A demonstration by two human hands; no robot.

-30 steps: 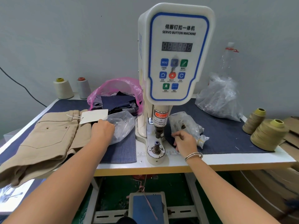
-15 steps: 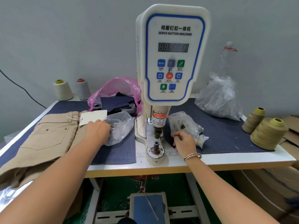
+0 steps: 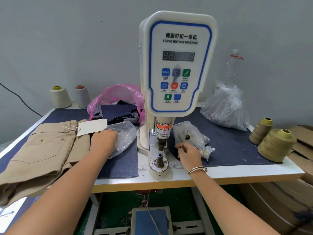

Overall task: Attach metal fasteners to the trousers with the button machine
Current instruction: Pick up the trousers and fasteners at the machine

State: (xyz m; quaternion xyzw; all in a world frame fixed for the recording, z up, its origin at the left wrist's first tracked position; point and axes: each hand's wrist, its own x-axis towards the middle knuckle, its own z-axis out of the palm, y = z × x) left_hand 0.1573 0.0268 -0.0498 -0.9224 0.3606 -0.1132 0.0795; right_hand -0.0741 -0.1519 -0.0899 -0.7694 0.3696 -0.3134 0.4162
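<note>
Trousers: your folded tan cotton trousers [image 3: 39,153] lie at the table's left, white card tag [image 3: 92,127] at the waistband.
Left hand: your left hand [image 3: 103,141] reaches into the clear plastic bag [image 3: 124,138]; grip hidden.
Right hand: your right hand [image 3: 188,154] pinches something tiny.
Change: both hands have hardly moved.
Writing: the white button machine [image 3: 177,65] reads "SERVO BUTTON MACHINE".

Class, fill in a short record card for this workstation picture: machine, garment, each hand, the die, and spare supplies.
machine: servo button machine, upright at the table's middle
garment: tan trousers lying left of the machine, card tag attached
left hand: left hand resting on a clear plastic bag beside the trousers
right hand: right hand, fingers curled, by a second clear bag; what it pinches cannot be told
die: lower die bare, no cloth on it
supplies: olive thread cones at the right edge
</note>
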